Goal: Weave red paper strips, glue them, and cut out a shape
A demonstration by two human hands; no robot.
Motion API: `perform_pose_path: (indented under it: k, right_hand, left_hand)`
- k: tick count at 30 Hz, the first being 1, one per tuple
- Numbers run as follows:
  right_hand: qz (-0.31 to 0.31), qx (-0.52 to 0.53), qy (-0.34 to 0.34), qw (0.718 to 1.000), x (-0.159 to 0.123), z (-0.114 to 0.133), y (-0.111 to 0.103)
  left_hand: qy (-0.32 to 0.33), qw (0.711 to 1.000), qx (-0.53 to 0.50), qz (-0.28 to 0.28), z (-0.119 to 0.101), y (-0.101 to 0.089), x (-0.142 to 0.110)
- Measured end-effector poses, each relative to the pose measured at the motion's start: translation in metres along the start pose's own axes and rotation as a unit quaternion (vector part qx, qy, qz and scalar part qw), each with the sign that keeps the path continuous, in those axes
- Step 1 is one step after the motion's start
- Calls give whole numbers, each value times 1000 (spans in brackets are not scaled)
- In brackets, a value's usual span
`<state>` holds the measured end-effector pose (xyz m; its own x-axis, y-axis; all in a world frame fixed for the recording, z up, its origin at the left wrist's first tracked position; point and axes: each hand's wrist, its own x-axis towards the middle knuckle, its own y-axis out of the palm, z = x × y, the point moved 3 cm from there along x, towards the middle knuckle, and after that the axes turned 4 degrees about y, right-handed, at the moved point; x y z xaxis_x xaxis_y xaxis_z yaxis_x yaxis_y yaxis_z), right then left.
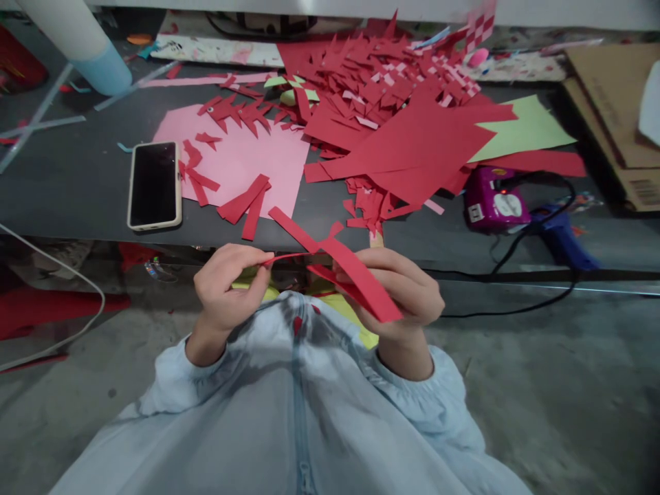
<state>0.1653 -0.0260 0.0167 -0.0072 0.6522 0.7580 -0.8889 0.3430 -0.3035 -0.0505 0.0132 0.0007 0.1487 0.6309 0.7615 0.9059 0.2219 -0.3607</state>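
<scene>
Left hand [229,285] pinches one strip end, right hand [399,292] grips the red paper strips [361,278], perhaps to keep them apart.

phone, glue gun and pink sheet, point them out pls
Phone [155,185], head view, middle of its dark screen.
Blue glue gun [568,240], head view, on its body.
Pink sheet [242,157], head view, bare part near its middle.
</scene>
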Motion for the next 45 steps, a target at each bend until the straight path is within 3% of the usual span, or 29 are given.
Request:
perform_pose_path:
  k: [6,13,21,28,35,45]
  right_hand:
    - [-51,3,42,998,-5,-1,-13]
    - [-121,24,83,989,-11,-18,-20]
    - [-95,49,125,986,-16,-31,-16]
    - [-48,-75,42,995,-7,-19,-12]
    - [-25,-192,-57,979,-5,-13,-7]
    - [-36,-201,-72,976,-6,-12,-7]
  left_hand:
    - [23,999,-28,21,-1,-1,2]
    - [39,997,-29,56,-3,1,3]
    - [24,996,-43,78,-2,4,2]
    - [23,996,-37,83,-1,4,2]
    - [42,994,-25,102,-4,4,3]
    - [76,988,-23,136,-12,11,4]
